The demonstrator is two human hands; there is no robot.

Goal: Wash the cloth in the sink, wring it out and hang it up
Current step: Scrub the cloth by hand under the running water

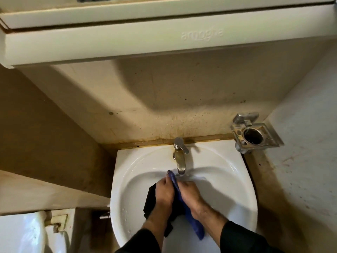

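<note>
While my left hand (162, 191) and right hand (189, 193) both close tightly on the cloth (179, 196) over the sink (125, 179), the tap (179, 157) is just beyond them.

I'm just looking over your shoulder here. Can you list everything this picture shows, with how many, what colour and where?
sink: one, white, bottom centre, against the wall
tap: one, silver metal, at the back rim of the sink, spout over the basin
cloth: one, blue, with a black part on its left side, between the two hands over the basin
holder: one, metal with a round hole, on the wall to the right of the tap
cabinet: one, cream, fixed on the wall above the sink
wall: beige, stained, behind the sink
left hand: one, closed on the cloth, dark sleeve behind it
right hand: one, closed on the cloth, dark sleeve behind it
</note>
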